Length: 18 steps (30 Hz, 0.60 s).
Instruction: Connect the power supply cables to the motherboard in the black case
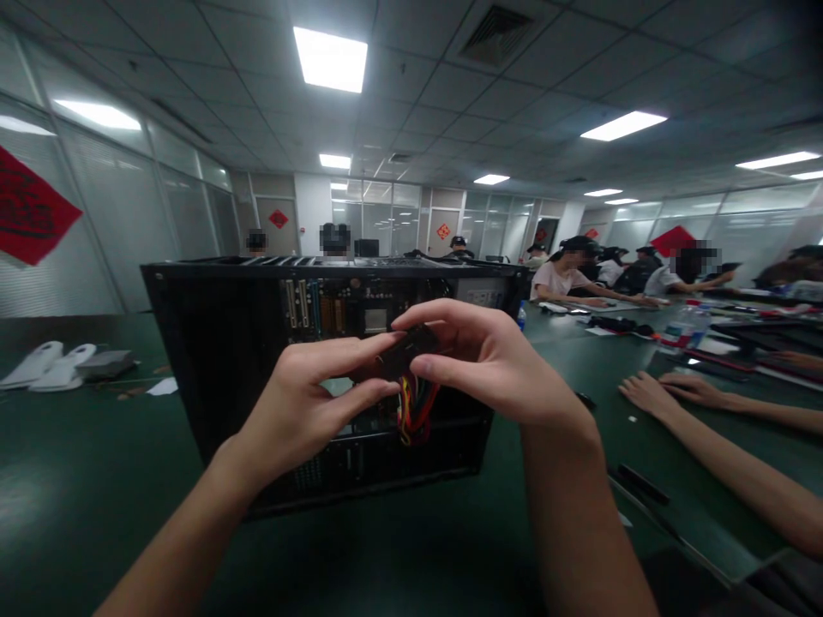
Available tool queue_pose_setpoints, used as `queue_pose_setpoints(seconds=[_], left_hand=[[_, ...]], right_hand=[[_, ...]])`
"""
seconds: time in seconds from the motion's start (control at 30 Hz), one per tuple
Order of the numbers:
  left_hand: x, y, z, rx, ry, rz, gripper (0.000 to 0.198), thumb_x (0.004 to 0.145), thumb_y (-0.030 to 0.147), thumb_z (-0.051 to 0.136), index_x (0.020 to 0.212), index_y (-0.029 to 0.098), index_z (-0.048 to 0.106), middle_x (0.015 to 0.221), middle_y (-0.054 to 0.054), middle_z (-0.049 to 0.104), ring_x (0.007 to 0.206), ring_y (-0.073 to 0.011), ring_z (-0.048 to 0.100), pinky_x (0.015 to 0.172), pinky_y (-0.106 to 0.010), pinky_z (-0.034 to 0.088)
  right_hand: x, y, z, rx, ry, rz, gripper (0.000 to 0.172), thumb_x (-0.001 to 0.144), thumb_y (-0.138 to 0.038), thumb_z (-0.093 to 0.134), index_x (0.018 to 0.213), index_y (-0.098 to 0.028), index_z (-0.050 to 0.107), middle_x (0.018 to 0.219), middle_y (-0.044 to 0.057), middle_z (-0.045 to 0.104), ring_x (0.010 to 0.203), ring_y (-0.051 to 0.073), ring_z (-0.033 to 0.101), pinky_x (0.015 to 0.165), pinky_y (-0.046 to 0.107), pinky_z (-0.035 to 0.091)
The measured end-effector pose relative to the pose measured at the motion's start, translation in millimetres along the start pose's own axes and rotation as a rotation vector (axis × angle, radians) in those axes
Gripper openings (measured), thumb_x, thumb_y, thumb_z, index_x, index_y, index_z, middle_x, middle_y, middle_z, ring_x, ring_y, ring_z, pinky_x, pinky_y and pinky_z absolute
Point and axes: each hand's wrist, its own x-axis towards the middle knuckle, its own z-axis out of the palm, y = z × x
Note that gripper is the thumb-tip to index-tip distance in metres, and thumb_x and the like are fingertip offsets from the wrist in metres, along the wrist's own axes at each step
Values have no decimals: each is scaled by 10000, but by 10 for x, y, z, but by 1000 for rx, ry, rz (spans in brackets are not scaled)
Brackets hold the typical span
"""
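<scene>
An open black computer case [225,360] stands on the table in front of me, its motherboard [321,308] showing inside. Before its opening, my left hand [315,377] and my right hand [476,364] come together around a small black block-like part [411,350]. Fingertips and thumb of each hand close on it from either side. A bundle of red, yellow and black wires [415,416] hangs beneath the part, partly behind my right thumb. Whether the wires run from this part or pass behind it I cannot tell, and its exact kind is hidden by my fingers.
White slippers [55,367] and a grey box [106,364] lie on the green table [96,463] at left. Another person's hands [662,394] rest at right, near a dark bar-shaped object [643,484]. Bottles [685,326] stand farther back; several people sit beyond.
</scene>
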Motion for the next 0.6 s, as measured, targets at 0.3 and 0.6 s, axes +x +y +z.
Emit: queue_pose_setpoints(seconds=[0.3, 0.6], left_hand=[[-16, 27, -133, 121, -283, 63, 589, 878, 371, 703, 1426, 221, 544, 1070, -51, 737, 878, -169, 692, 807, -241, 555], [-65, -11, -277, 294, -332, 64, 506, 873, 367, 696, 1344, 217, 588, 953, -33, 708, 826, -161, 664, 755, -237, 518]], right_hand=[[-3, -63, 95, -157, -212, -32, 617, 921, -276, 637, 1490, -205, 410, 1436, 98, 533, 1296, 223, 537, 1090, 368, 462], [41, -23, 232, -220, -280, 12, 731, 919, -218, 594, 1559, -165, 245, 1321, 109, 595, 1246, 239, 575, 1099, 407, 450]])
